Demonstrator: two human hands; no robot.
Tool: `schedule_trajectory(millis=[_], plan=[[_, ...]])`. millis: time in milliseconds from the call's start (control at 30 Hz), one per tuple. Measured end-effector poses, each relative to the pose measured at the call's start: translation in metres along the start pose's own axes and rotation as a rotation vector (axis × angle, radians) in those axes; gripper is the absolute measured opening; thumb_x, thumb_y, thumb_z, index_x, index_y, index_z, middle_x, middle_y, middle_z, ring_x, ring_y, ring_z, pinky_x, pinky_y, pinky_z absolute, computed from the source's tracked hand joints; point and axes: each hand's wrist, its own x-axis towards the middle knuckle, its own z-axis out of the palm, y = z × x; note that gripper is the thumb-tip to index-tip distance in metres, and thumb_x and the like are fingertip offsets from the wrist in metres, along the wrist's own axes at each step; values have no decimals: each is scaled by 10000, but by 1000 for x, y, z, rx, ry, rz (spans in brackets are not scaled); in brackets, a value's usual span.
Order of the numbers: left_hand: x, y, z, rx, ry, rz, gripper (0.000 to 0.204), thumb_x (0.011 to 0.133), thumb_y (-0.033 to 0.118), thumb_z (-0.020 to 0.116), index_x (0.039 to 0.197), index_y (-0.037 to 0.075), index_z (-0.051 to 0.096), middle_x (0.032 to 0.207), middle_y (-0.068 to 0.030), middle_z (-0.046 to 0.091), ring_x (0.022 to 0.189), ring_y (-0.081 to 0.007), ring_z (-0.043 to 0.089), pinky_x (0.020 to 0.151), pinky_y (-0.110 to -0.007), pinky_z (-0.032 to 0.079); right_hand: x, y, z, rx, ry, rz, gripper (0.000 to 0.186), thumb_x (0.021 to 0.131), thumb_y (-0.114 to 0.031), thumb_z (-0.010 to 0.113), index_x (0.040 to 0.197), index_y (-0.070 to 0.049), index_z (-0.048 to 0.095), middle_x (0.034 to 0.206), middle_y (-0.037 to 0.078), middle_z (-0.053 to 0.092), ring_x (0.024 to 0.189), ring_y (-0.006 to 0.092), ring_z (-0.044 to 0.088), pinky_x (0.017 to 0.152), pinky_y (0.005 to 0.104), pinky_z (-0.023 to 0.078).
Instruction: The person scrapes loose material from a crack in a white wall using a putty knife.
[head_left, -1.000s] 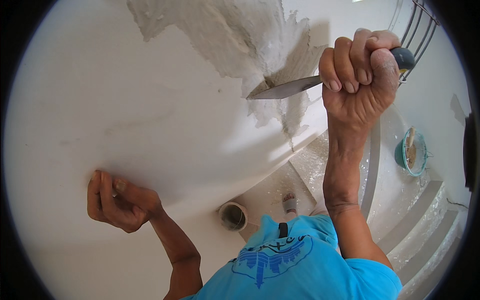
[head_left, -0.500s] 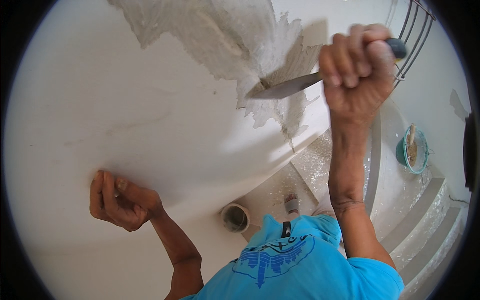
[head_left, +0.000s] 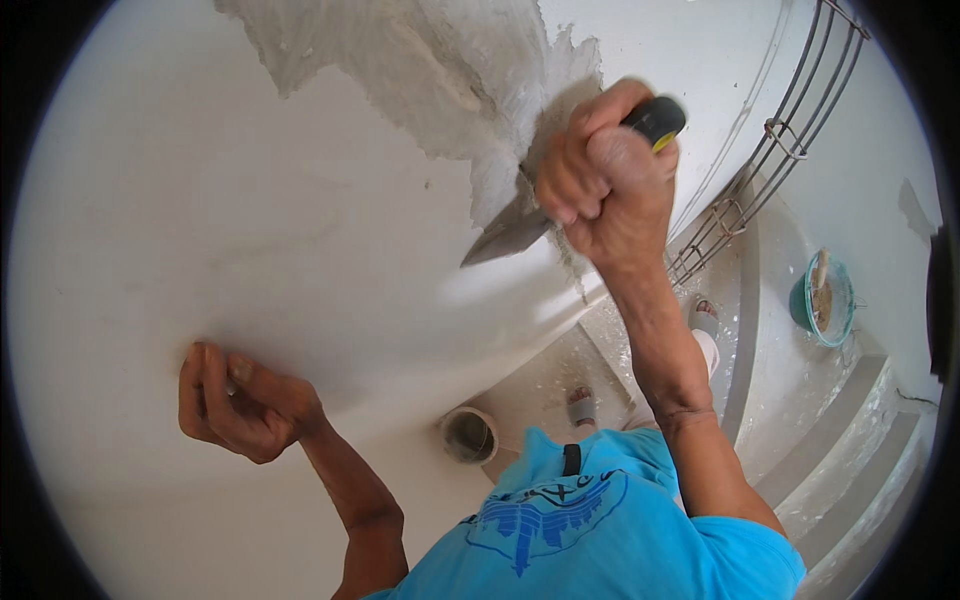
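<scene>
My right hand (head_left: 610,185) grips a putty knife by its dark handle with a yellow detail; its steel blade (head_left: 497,240) angles down-left over the wall, at the lower edge of a rough grey plaster patch (head_left: 420,70). Whether the blade touches the surface I cannot tell. Lower left, my left hand (head_left: 240,400) rests against the white wall (head_left: 200,230) with curled fingers, whatever is inside them hidden.
A metal bar railing (head_left: 785,140) runs along the upper right. A teal bucket (head_left: 842,305) with a pale stick sits on the curved steps (head_left: 830,450) at right. A pail (head_left: 465,412) stands below on the floor, near my sandalled feet (head_left: 582,405).
My right hand has swung down-left with the knife, tilting the blade lower. More railing and my other foot are now exposed on the right. My left hand is almost unmoved.
</scene>
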Motion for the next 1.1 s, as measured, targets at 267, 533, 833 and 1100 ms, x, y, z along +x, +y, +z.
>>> schedule_trajectory(millis=[267,533,833,1100], plan=[[-2,-4,-4,2,15,30,153,919,-46,542,1012,-109,645,1099,-194,551,883,-241,620,725,-310,543,29,-56,-12,74,-342,-252,134,990,-137,523,952,-35,601,662,0,472,518,92,454,473,269,436],[1,-6,-1,-15,12,55,145,911,-43,550,1001,-103,646,1084,-188,557,874,-229,614,693,-294,543,51,-80,6,106,-296,-255,122,983,-111,541,951,-4,588,668,11,456,530,114,427,511,285,407],[0,-6,-6,-3,2,46,147,907,-46,554,1008,-105,645,1085,-186,558,882,-230,610,704,-293,538,44,-54,0,187,-143,-231,99,980,-97,547,964,-6,582,660,3,436,519,96,390,499,274,380],[1,-3,-5,-29,7,30,147,898,-54,563,1007,-110,644,1081,-191,558,900,-239,608,719,-304,539,44,-60,-5,196,-120,-227,87,981,-94,542,953,-17,571,658,6,428,517,102,388,491,275,377]])
